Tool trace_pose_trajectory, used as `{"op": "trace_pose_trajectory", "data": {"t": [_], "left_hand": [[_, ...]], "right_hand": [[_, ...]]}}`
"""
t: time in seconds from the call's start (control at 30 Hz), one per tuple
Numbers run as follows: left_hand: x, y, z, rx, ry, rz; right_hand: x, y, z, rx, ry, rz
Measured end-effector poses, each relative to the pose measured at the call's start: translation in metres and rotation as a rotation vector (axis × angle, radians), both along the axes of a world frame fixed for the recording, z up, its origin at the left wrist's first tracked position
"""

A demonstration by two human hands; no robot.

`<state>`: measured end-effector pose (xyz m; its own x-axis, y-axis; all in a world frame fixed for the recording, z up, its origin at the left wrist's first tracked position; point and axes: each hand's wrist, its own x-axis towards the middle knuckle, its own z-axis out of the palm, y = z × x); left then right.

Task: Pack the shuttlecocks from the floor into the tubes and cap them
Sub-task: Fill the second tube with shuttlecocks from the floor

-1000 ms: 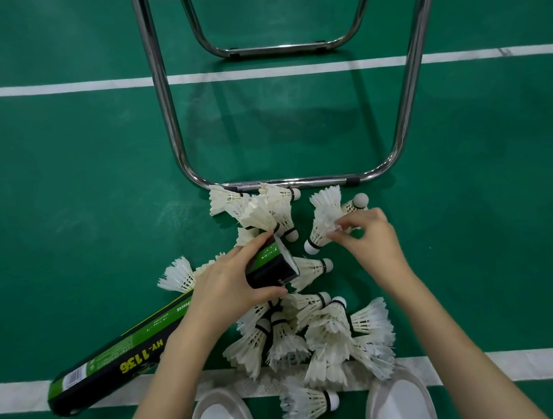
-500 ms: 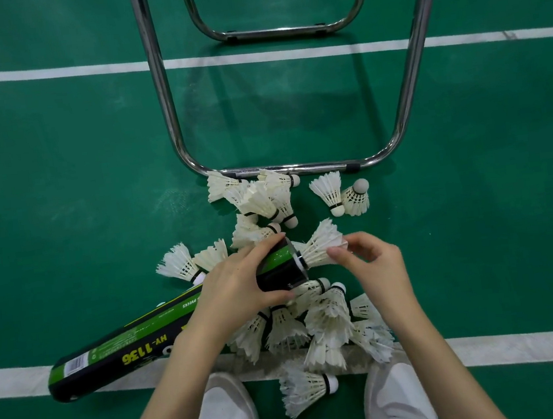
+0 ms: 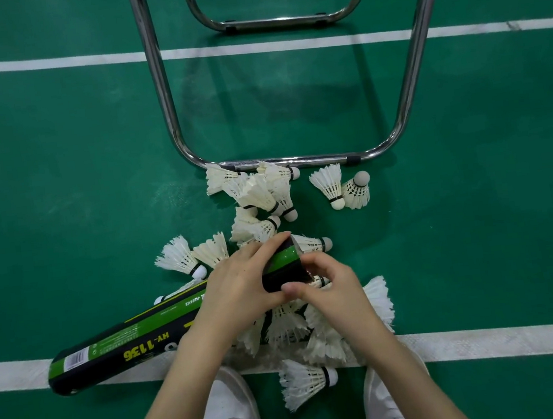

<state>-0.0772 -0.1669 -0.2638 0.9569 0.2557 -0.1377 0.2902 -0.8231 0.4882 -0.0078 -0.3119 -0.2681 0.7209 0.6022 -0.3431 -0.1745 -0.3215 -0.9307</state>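
Observation:
A long black and green tube [image 3: 135, 342] marked HY-1136 lies slanted over the green floor, its open mouth up and to the right. My left hand [image 3: 243, 289] is wrapped around the tube just below the mouth. My right hand [image 3: 332, 287] is at the mouth with its fingers curled against the opening; the shuttlecock it carried is hidden there. Several white feather shuttlecocks [image 3: 260, 197] lie scattered beyond the tube. More of them are heaped under my hands [image 3: 288, 325]. One shuttlecock [image 3: 305, 381] rests between my shoes.
A chrome chair frame [image 3: 297, 162] stands on the floor just beyond the pile, its front bar touching the farthest shuttlecocks. White court lines cross the floor far [image 3: 44, 61] and near [image 3: 490, 340]. My white shoes [image 3: 230, 418] sit at the bottom edge.
My right hand picked a shuttlecock from near the chair bar, brought it down to the tube mouth and pressed in; the feathers that stuck out are no longer visible.

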Motion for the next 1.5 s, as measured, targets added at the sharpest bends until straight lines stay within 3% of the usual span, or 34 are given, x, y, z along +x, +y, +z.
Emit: {"op": "trace_pose_trajectory", "data": {"t": [0.27, 0.57, 0.73, 0.93, 1.03, 1.3, 1.5], "left_hand": [[-0.002, -0.003, 0.000, 0.000, -0.009, -0.014], [-0.002, -0.003, 0.000, 0.003, -0.012, -0.009], [-0.001, -0.001, -0.001, -0.001, -0.008, 0.008], [-0.003, 0.007, -0.002, 0.004, 0.024, 0.032], [-0.006, 0.010, -0.004, 0.011, 0.045, 0.046], [-0.009, 0.013, -0.002, 0.018, 0.053, 0.057], [-0.009, 0.012, -0.001, 0.018, 0.071, 0.054]], "right_hand": [[0.000, 0.001, -0.002, 0.055, 0.070, 0.071], [0.012, -0.002, -0.009, -0.001, -0.005, 0.243], [0.018, -0.003, -0.010, 0.014, -0.017, 0.217], [0.029, -0.014, -0.009, 0.092, 0.018, 0.041], [0.040, -0.014, -0.019, 0.016, -0.051, 0.036], [0.068, 0.005, -0.060, -0.288, -0.334, 0.274], [0.083, 0.002, -0.073, -0.426, -0.289, 0.281]]}}
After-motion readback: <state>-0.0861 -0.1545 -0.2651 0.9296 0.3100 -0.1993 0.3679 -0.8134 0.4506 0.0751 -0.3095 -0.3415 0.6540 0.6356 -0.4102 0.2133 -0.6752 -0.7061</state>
